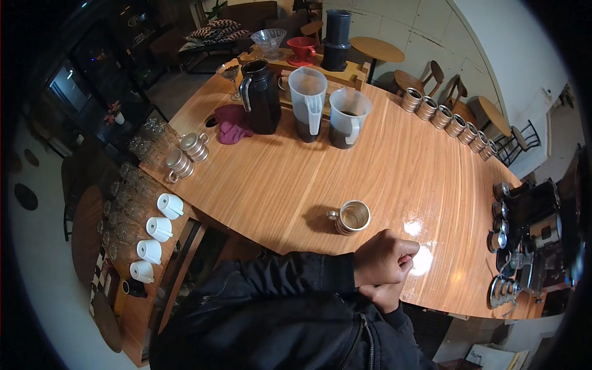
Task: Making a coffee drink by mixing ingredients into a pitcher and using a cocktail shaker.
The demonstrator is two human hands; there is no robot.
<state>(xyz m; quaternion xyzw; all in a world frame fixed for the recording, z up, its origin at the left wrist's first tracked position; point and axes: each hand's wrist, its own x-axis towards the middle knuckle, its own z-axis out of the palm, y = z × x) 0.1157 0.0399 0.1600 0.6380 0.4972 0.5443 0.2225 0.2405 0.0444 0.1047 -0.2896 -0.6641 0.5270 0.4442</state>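
Note:
My left hand (383,256) is curled into a fist over the front edge of the wooden counter, and I see nothing in it. Just under its wrist lies my right hand (382,297), touching it; the right fingers are mostly hidden behind the left hand and black sleeve. A metal mug (353,217) stands upright close beyond the left fist, apart from it, its handle pointing left. Its inside looks brownish; whether that is liquid or reflection I cannot tell.
Farther back on the counter (265,203) stand a dark pitcher (262,102), two translucent measuring jugs (306,102) and a purple cloth (233,125). Metal mugs (179,165) and white cups (160,229) sit left. Several metal cups (442,116) line the right-hand far edge, with coffee equipment (536,234) nearer.

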